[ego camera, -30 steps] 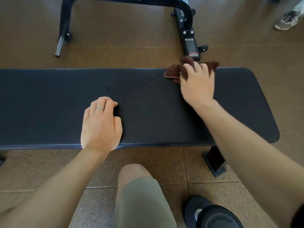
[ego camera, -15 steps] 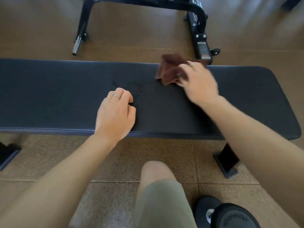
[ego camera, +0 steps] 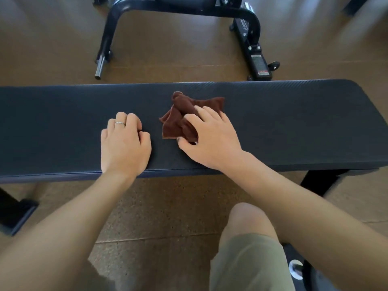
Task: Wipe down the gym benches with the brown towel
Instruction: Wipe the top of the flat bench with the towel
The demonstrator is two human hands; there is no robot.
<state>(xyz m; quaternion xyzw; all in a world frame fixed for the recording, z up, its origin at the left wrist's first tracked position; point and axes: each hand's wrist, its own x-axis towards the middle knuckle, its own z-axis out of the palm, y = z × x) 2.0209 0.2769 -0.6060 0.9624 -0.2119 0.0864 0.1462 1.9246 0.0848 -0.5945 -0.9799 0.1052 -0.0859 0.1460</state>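
Head view: right hand (ego camera: 212,137) has dragged the towel (ego camera: 180,120) from the bench's (ego camera: 294,122) far edge to mid-pad, fingers still gripping the bunched cloth. Left hand (ego camera: 123,143) stays knuckled on the pad just left of it, curled on nothing. Brown speckled floor (ego camera: 168,206); black frame (ego camera: 178,9) beyond.

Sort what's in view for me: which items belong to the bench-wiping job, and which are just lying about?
Part of the job:
- brown towel, bunched on the pad
- bench, the dark pad being wiped
- right hand, pressing the towel
- left hand, resting on the pad

Just lying about:
- black equipment frame on the floor behind
- weight plate, bottom right corner
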